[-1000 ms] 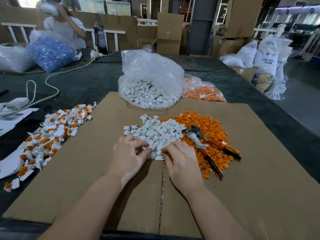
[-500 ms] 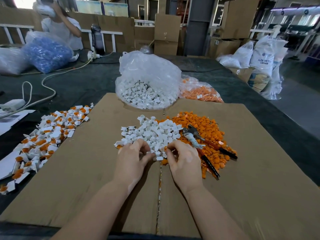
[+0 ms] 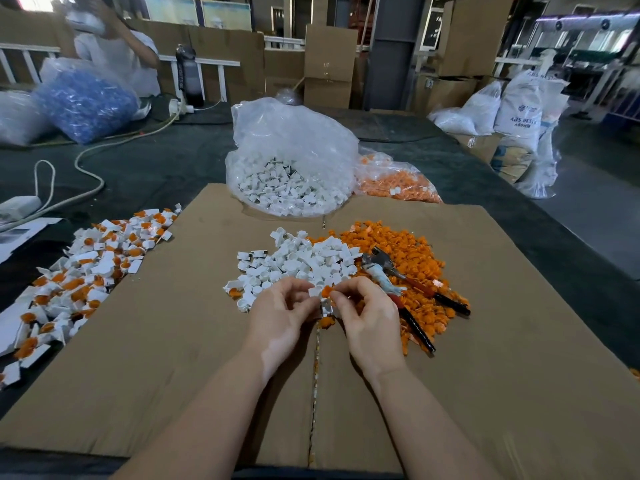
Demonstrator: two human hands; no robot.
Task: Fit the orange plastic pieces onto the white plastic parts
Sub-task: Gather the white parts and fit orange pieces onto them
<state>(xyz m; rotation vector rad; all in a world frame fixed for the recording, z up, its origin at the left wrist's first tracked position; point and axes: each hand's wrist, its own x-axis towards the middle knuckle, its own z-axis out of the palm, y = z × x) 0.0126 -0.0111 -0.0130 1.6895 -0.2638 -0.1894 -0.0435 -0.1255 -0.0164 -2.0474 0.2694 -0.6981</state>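
Observation:
My left hand [image 3: 280, 315] pinches a small white plastic part [image 3: 315, 291] between thumb and fingertips. My right hand [image 3: 367, 318] pinches an orange plastic piece [image 3: 326, 291] right against that white part, just above the cardboard sheet [image 3: 166, 341]. Behind my hands lies a loose pile of white parts [image 3: 301, 263]. Touching its right side is a pile of orange pieces [image 3: 405, 251]. A heap of fitted white-and-orange parts [image 3: 86, 275] spreads over the cardboard's left edge.
Pliers with red-black handles [image 3: 412, 299] lie on the orange pile. A clear bag of white parts [image 3: 291, 168] and a bag of orange pieces [image 3: 398, 181] stand behind. A cable [image 3: 90, 164] and a power strip [image 3: 17, 207] lie at left. Another person [image 3: 117, 46] sits far left.
Both hands have lifted off the white pile and come together. The left now holds a white part and the right an orange piece against it.

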